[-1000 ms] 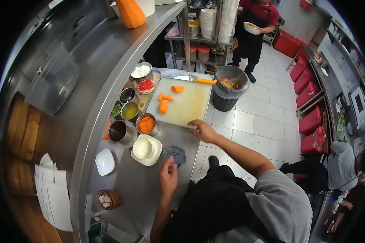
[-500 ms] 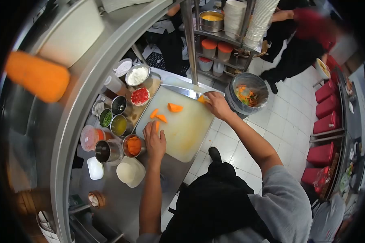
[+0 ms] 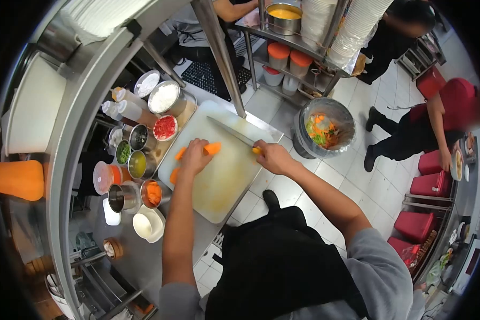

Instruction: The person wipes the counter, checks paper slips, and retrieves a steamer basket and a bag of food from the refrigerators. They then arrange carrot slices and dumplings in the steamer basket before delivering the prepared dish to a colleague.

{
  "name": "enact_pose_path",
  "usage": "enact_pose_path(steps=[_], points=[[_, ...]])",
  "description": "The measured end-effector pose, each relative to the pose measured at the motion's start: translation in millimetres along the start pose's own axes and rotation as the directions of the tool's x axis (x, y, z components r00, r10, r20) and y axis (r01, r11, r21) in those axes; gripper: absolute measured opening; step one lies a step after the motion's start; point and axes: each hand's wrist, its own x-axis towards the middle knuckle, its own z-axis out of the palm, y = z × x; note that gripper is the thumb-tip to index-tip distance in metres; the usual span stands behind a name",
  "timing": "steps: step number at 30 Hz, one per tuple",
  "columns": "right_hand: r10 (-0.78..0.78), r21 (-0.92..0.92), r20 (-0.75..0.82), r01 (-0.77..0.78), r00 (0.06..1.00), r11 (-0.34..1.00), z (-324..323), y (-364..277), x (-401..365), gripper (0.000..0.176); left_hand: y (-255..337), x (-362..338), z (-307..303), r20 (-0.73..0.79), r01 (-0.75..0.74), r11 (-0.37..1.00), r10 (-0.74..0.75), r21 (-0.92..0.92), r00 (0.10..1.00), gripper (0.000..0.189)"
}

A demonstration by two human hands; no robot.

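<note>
My right hand (image 3: 274,158) is closed around the yellow handle of a knife (image 3: 226,129), whose blade lies flat over the upper part of the white cutting board (image 3: 224,181). At the board's left side, my left hand (image 3: 196,156) has its fingers closed on an orange carrot piece (image 3: 213,148). More orange pieces (image 3: 174,175) lie on the board beside that hand, partly hidden by it. A metal cup of cut carrot (image 3: 153,194) stands left of the board, near my left forearm.
Metal cups and tubs hold white powder (image 3: 165,97), red bits (image 3: 165,127) and chopped greens (image 3: 123,152). A lined bin with scraps (image 3: 324,130) stands beyond the board's right corner. A metal shelf post (image 3: 218,58) rises behind it. Other people stand at the back and right.
My left hand has moved up the board and taken hold of a carrot piece. The knife now points more steeply away in my right hand. The view has shifted, and a person at right has moved.
</note>
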Motion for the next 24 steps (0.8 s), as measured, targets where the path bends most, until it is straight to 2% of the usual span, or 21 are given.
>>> enact_pose_path(steps=[1,3,4,6,7,9,10,11,12,13,15,16,18,19,22,24], points=[[0.006,0.005,0.012,-0.006,1.000,1.000,-5.5,0.3,-12.0,0.039,2.4,-4.3,6.1,0.011,0.008,1.000,-0.008,-0.005,1.000,0.037],[0.102,0.185,0.109,-0.121,0.989,0.975,-15.5,0.2,-36.2,0.037,9.8,-11.9,14.2,0.014,0.080,0.997,-0.080,-0.011,0.997,0.036],[0.107,0.185,0.111,-0.126,0.988,0.975,-13.4,4.4,-46.5,0.037,14.3,-14.7,18.2,0.018,0.080,0.997,-0.080,-0.013,0.997,0.036],[0.109,0.241,0.046,-0.116,0.993,0.964,-5.7,5.7,-65.5,0.035,44.6,-27.2,8.9,0.191,0.400,0.916,-0.386,-0.039,0.903,0.037],[0.147,0.245,0.071,-0.160,0.987,0.956,-3.5,2.8,-72.8,0.034,45.9,-32.4,9.1,0.199,0.399,0.916,-0.384,-0.040,0.902,0.037],[0.163,0.244,0.089,-0.180,0.983,0.953,-4.1,-11.7,-87.1,0.035,47.0,-41.3,12.5,0.209,0.447,0.880,-0.413,-0.160,0.887,0.029],[0.171,0.242,0.102,-0.191,0.980,0.951,-2.3,-18.0,-93.6,0.035,44.1,-48.6,16.1,0.217,0.440,0.883,-0.403,-0.161,0.889,0.029],[0.196,0.210,0.152,-0.225,0.969,0.952,1.6,-22.8,-97.7,0.036,37.7,-55.2,19.9,-0.030,0.207,0.930,-0.227,-0.303,0.974,0.028],[0.205,0.205,0.139,-0.231,0.969,0.951,7.9,-26.4,-102.6,0.036,34.2,-57.5,19.0,-0.298,-0.062,0.924,-0.058,-0.378,0.953,0.030],[0.197,0.188,0.106,-0.214,0.975,0.958,16.2,-29.0,-107.9,0.036,29.4,-57.0,17.5,-0.299,-0.076,0.921,-0.045,-0.382,0.953,0.030],[0.205,0.165,0.084,-0.217,0.975,0.962,26.7,-36.2,-114.5,0.035,24.1,-57.2,13.5,-0.175,-0.284,0.936,0.250,-0.207,0.952,0.038],[0.215,0.165,0.079,-0.225,0.974,0.960,31.0,-38.0,-117.2,0.035,22.4,-55.6,14.9,-0.171,-0.291,0.933,0.258,-0.212,0.951,0.038],[0.161,0.217,0.008,-0.159,0.987,0.963,42.4,-38.5,-120.3,0.036,18.3,-51.0,18.5,-0.049,-0.196,0.882,0.194,-0.429,0.980,0.034],[0.178,0.219,0.003,-0.174,0.984,0.960,51.7,-35.4,-121.6,0.036,16.8,-50.2,21.7,-0.038,-0.201,0.878,0.205,-0.435,0.978,0.034],[0.226,0.125,-0.017,-0.222,0.974,0.967,69.3,-34.2,-125.2,0.035,24.0,-50.2,30.9,-0.089,-0.197,0.900,0.177,-0.389,0.980,0.033],[0.198,0.085,-0.097,-0.190,0.975,0.978,64.3,-48.9,-125.0,0.036,25.1,-52.7,36.5,-0.135,-0.162,0.953,0.130,-0.258,0.982,0.033]])
